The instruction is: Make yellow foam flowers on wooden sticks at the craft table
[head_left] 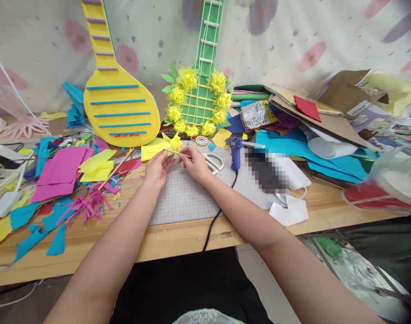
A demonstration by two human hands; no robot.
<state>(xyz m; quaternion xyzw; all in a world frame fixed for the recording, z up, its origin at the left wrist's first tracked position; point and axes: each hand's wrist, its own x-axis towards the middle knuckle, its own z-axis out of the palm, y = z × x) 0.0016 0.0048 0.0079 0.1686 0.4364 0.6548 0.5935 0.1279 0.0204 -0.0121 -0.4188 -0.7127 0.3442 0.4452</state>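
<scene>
Between the fingertips of both hands runs a thin pale stick (173,151). My left hand (155,168) pinches its left end, the other fingers loosely curled. My right hand (196,163) closes on the right end with thumb and forefinger. Just above the stick is a yellow paper flower (175,142); whether it is joined to the stick I cannot tell. Yellow paper (154,150) lies behind my left hand. Close to the right hand rest white-handled scissors (215,162), partly hidden by it. A grey cutting mat (183,204) spreads beneath both hands.
A blue glue gun (236,155) stands to the right, its black cord (212,225) crossing the mat. Behind are a yellow lute-like shape (121,112) and a green one (203,92) ringed with yellow flowers. Paper scraps (59,173) cover the left; blue sheets (293,150) and a plastic cup (382,189) are right.
</scene>
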